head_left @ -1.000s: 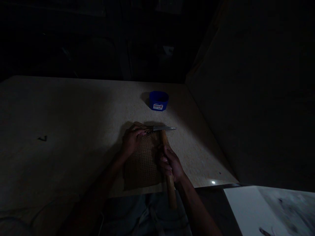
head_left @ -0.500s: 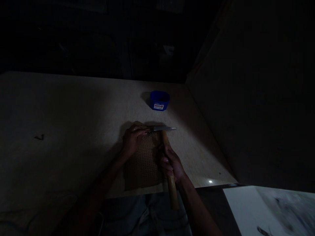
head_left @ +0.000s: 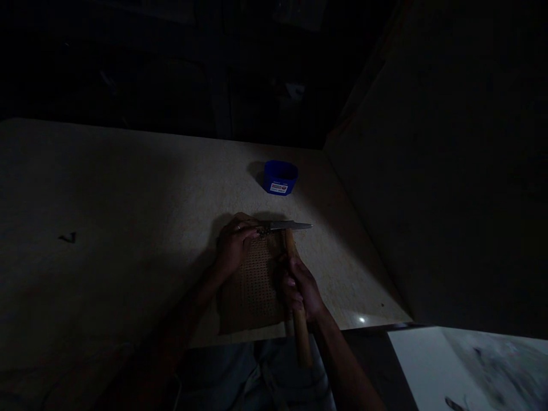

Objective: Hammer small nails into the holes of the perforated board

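Observation:
A brown sheet (head_left: 258, 277) with rows of small holes lies on the table near its front edge. My left hand (head_left: 233, 248) rests over the far left corner of the sheet, its fingers closed around something small and dark that I cannot make out. My right hand (head_left: 302, 285) is wrapped round the wooden handle of a hammer (head_left: 302, 339). The hammer's grey metal head lies crosswise beyond the sheet's far edge and narrows to the right. Its blunt left end is close to my left fingertips; whether they touch is too dark to tell.
A blue plastic tub (head_left: 280, 178) with a white label stands farther back on the pale table (head_left: 149, 182). A small dark piece (head_left: 67, 237) lies far left. A dark wall (head_left: 428, 200) borders the right side. At lower right is a white surface (head_left: 415, 359).
The whole view has shifted slightly, so everything sits a little farther right. Both hands keep their grips, and the hammer stays in nearly the same place relative to the sheet.

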`<action>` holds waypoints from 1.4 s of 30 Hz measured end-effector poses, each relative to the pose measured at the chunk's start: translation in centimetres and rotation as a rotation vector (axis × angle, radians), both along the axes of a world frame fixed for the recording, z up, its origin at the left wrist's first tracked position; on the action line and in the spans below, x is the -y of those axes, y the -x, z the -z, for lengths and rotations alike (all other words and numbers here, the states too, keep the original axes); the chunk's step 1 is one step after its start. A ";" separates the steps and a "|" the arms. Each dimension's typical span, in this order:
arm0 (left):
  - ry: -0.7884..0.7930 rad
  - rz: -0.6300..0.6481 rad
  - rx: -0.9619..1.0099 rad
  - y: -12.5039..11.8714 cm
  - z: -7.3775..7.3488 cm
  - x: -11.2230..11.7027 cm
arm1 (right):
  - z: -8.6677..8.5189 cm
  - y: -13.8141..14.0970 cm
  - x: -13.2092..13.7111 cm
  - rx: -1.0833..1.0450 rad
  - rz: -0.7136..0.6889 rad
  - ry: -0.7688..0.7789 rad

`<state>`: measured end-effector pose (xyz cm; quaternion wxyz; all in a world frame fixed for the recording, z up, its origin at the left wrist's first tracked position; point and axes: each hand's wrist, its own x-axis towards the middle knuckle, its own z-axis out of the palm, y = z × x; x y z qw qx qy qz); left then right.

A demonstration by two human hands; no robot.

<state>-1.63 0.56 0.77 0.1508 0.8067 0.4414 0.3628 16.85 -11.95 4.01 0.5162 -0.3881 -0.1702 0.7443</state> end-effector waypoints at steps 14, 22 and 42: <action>-0.011 0.006 -0.061 0.2 0.0 0.3 | -6.5 -1.5 0.1 0.965 -0.135 -0.317; -0.033 -0.023 -0.130 0.2 -0.5 0.5 | -7.1 -0.8 -0.5 1.222 -0.292 -0.388; 0.048 -0.016 -0.016 0.2 0.3 0.1 | -6.5 -1.0 -1.9 1.286 -0.354 -0.375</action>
